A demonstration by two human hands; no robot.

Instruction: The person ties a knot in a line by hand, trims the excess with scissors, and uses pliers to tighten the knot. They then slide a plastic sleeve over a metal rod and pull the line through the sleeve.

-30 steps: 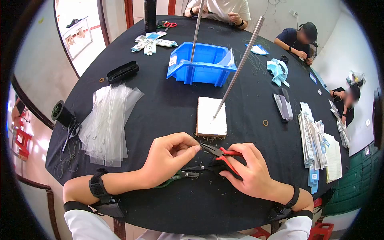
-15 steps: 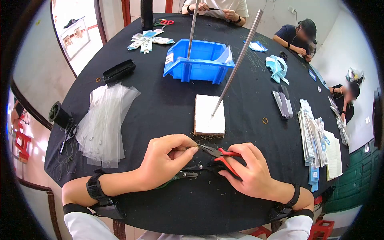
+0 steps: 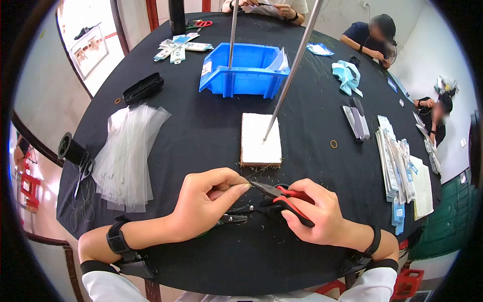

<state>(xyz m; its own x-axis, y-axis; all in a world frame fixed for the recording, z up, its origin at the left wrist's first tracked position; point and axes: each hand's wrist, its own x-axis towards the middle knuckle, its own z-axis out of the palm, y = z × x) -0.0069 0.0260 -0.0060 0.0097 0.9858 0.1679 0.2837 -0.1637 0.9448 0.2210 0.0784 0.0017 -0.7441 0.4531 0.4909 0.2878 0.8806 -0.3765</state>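
Note:
My left hand point(image 3: 209, 204) is closed in a pinch, thumb against forefinger. What it pinches is too small to name, though a thin strand seems to show by the fingertips. In my right hand point(image 3: 319, 214) is a pair of pliers point(image 3: 271, 191) with red and black handles, the jaws pointing left. Their tips meet or nearly touch my left fingertips. Below, partly hidden by my left hand and the pliers, lie scissors or snips point(image 3: 234, 218) with dark blades. Just beyond my hands stands a white-topped block point(image 3: 256, 133) with a slanting metal rod point(image 3: 287, 88) rising from it.
Behind the block is a blue bin point(image 3: 246, 83). Clear plastic sleeves point(image 3: 128, 161), a thread spool point(image 3: 70, 147) and scissors point(image 3: 83, 173) lie left. A stapler point(image 3: 356, 121) and packets point(image 3: 395, 166) lie right. Several people sit around the black table point(image 3: 201, 261).
My right fingers have shifted on the pliers, and more of the lower handle shows. My left hand keeps its pinch. The view has moved slightly. The person opposite now holds something dark.

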